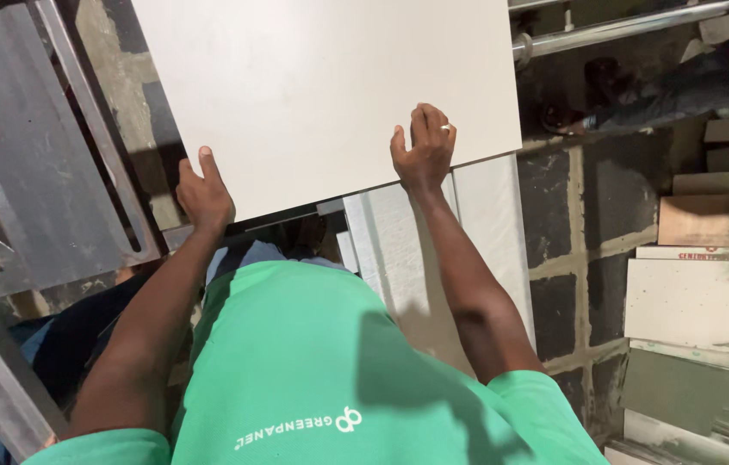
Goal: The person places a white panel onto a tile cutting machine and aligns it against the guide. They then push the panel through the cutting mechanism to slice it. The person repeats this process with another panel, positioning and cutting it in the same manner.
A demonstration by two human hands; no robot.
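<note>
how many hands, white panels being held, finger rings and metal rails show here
hands: 2, left hand and right hand
held white panel: 1
ring on the right hand: 1
metal rail: 1
total: 5

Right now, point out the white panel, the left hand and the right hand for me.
white panel (321, 86), head view, middle of its flat face.
left hand (203, 194), head view, back of the hand at the panel's near edge.
right hand (423, 151), head view, back of the hand.
</note>
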